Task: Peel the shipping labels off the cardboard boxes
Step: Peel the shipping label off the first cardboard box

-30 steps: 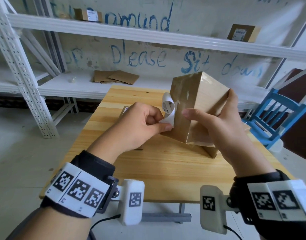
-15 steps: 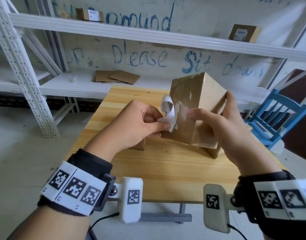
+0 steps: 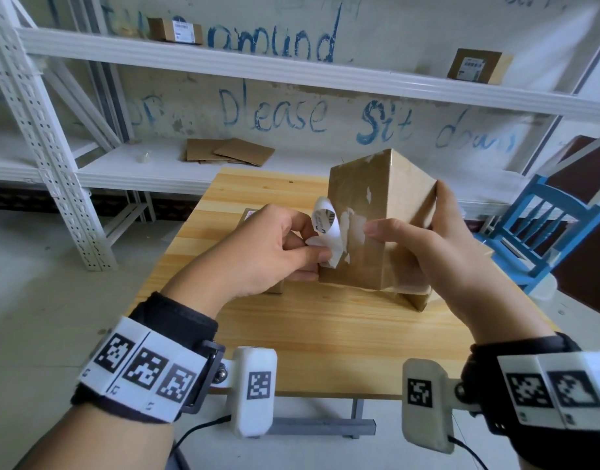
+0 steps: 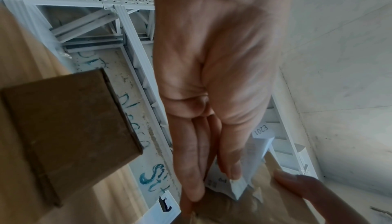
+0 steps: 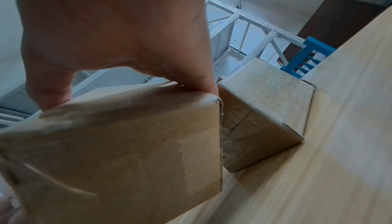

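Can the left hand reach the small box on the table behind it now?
Probably not yet: the left hand pinches the half-peeled label on the held box. The small box lies close, unobstructed.

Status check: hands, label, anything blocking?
Left hand pinching curled label, partly lifted off box. Right hand gripping box, tilted above table. White residue on box face. Nothing blocking.
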`<state>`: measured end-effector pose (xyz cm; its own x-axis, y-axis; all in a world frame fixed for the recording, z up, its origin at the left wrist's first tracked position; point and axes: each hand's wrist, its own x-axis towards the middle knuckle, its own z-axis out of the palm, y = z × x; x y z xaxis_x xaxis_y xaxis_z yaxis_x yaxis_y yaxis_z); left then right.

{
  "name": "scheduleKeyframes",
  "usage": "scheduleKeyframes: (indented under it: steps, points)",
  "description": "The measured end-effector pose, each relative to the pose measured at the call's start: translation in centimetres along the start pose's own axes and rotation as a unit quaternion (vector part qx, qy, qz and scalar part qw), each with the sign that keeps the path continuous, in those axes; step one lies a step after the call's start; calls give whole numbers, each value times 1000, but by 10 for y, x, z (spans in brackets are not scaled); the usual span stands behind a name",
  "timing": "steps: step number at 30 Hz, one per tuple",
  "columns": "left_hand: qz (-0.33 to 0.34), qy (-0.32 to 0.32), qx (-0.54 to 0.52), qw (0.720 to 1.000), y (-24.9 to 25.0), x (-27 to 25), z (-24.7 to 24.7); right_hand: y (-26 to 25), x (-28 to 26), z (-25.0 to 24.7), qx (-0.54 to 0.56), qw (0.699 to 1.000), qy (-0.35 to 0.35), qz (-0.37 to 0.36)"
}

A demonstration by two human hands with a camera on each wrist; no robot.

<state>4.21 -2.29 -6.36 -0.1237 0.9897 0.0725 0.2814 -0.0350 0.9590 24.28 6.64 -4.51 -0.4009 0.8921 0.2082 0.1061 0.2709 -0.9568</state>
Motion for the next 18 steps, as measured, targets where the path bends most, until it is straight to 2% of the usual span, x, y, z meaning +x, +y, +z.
scheduleKeyframes:
  steps: [6,9,12,18]
  points:
    - [-14,-23,38,999,0,-3,-5,2,0,0,-15,1000,-13,-9]
    - [-13,-20,14,1000,3,-5,-5,3,1,0,-33,999,-14,-22]
    - [-4,2,-27,1000,6,-7,-8,3,2,-3,-5,1000,-22,-16]
    - [3,2,-22,1000,7,-8,-9,6,2,0,4,999,-31,-13]
